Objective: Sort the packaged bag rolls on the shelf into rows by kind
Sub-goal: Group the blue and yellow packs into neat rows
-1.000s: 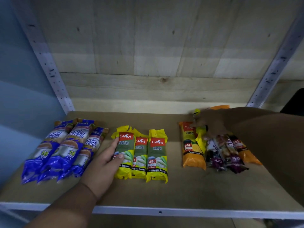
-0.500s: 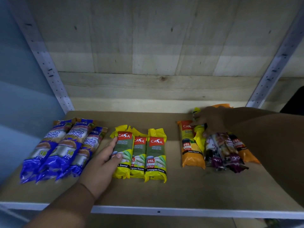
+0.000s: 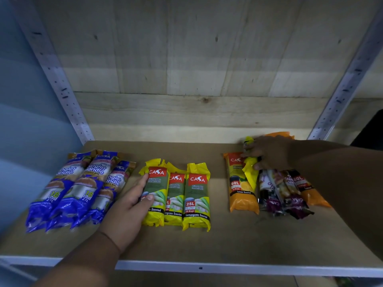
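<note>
Right hand (image 3: 267, 154) grip curls round a stray yellow roll (image 3: 249, 170) atop the mixed pile (image 3: 277, 191); left hand (image 3: 132, 201) rests flat against the yellow row (image 3: 178, 195) on the shelf (image 3: 228, 241). Next move, I'd say: carry it across to join them.

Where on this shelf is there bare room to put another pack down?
Bare board lies between the yellow packs and the orange pack, along the front edge, and behind the rows. The mixed pile under the right hand is crowded.
</note>
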